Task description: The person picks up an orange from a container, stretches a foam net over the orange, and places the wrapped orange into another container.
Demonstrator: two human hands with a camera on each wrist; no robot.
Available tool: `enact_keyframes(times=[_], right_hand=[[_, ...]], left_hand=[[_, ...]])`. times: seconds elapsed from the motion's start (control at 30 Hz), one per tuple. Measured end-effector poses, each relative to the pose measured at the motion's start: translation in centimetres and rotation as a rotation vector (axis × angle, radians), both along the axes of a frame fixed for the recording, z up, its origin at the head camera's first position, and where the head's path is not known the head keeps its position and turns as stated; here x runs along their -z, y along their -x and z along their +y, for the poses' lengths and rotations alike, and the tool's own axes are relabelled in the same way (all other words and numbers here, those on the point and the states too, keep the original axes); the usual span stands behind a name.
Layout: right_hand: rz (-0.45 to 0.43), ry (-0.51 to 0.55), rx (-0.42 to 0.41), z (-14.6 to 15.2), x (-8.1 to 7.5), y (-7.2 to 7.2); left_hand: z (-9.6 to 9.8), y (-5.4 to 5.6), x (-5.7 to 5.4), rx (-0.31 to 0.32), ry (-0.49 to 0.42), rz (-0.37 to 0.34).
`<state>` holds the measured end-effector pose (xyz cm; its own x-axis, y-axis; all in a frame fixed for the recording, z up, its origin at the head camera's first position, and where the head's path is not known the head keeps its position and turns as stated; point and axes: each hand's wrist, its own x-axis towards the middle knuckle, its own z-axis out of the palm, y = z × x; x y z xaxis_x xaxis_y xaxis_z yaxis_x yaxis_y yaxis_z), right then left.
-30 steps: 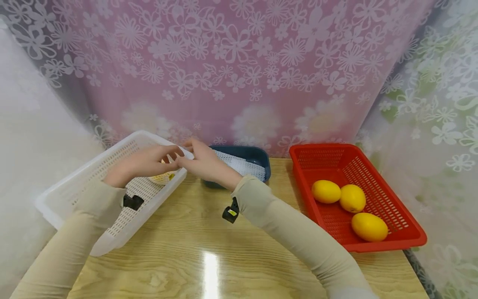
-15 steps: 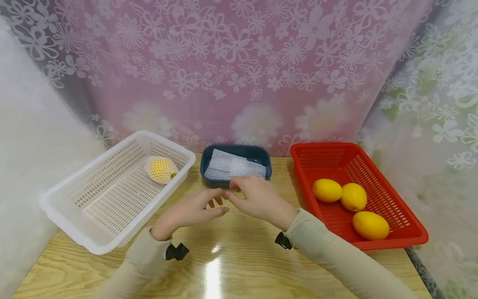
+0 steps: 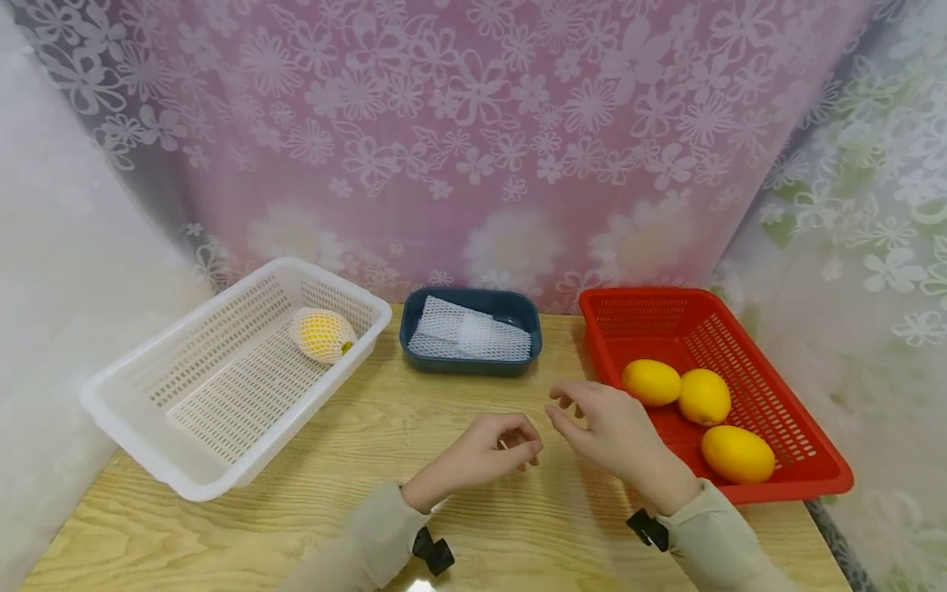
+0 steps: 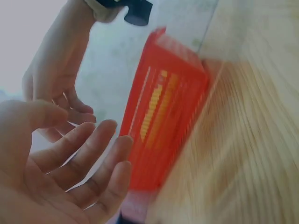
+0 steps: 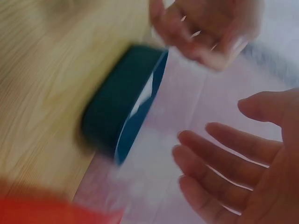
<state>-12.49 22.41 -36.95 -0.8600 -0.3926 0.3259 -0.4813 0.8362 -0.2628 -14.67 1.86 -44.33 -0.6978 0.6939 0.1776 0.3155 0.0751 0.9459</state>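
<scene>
Above the table's middle right, my left hand (image 3: pixel 484 455) hovers with loosely bent fingers and nothing in them. My right hand (image 3: pixel 610 432) is just beside it, close to the red basket's left wall, also holding nothing. Several relaxed fingers of each hand show in its own wrist view. Inside the red basket (image 3: pixel 806 411) lie three yellow lemons (image 3: pixel 704 396), two touching and one nearer the front. One lemon in a white foam net (image 3: pixel 324 335) rests in the white basket (image 3: pixel 244 469) at the left.
Between the baskets, at the back of the wooden table (image 3: pixel 355 460), stands a dark blue tray (image 3: pixel 473 367) with white foam nets (image 3: pixel 473 330) lying flat in it. A pink floral curtain (image 3: pixel 473 164) hangs behind the table.
Both hands have travelled right, from over the white basket past the front of the blue tray to near the red basket. The netted lemon in the white basket has come into full view.
</scene>
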Motion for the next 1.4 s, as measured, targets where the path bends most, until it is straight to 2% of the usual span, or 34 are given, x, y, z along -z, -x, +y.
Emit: enact_keyframes(times=[0.1, 0.2, 0.33, 0.47, 0.57, 0.63, 0.73, 0.8, 0.87, 1.03, 1.1, 1.27, 1.4], right_hand=[[0.034, 0.042, 0.052, 3.0, 0.0, -0.4], [0.028, 0.074, 0.123, 5.9, 0.0, -0.7], [-0.033, 0.095, 0.237, 9.6, 0.0, -1.2], [-0.147, 0.079, 0.337, 12.9, 0.4, -1.5], [-0.259, 0.049, 0.379, 14.8, 1.3, -1.6], [-0.319, 0.034, 0.378, 15.9, 2.0, -1.7], [-0.366, 0.015, 0.358, 16.9, 3.0, -1.7], [-0.366, 0.012, 0.337, 17.3, 3.4, -1.6], [-0.351, 0.012, 0.328, 17.4, 3.7, -1.6], [-0.312, 0.004, 0.367, 17.5, 3.7, -1.4], [-0.298, -0.018, 0.398, 17.8, 3.7, -1.5], [-0.309, -0.07, 0.46, 18.8, 3.9, -1.8], [-0.397, -0.067, 0.495, 19.6, 4.1, -1.7]], left_hand=[[2.1, -0.1, -0.9, 0.02, -0.02, -0.007], [4.0, 0.0, -2.2, 0.027, -0.023, 0.018], [6.6, 0.3, -3.7, 0.027, 0.001, 0.082], [9.5, 0.7, -4.7, 0.036, 0.025, 0.137], [11.7, 0.9, -5.2, 0.055, 0.033, 0.124], [13.3, 1.0, -5.5, 0.066, 0.055, 0.091], [15.5, 1.0, -5.8, 0.078, 0.118, 0.032], [16.9, 1.0, -5.7, 0.059, 0.184, -0.009], [18.1, 1.0, -5.6, 0.025, 0.22, -0.095], [20.2, 1.2, -5.5, -0.111, 0.155, -0.501], [20.8, 1.2, -5.7, -0.169, 0.126, -0.633], [22.4, 1.2, -5.4, -0.215, 0.036, -0.84], [23.6, 0.9, -4.6, -0.231, -0.066, -0.961]])
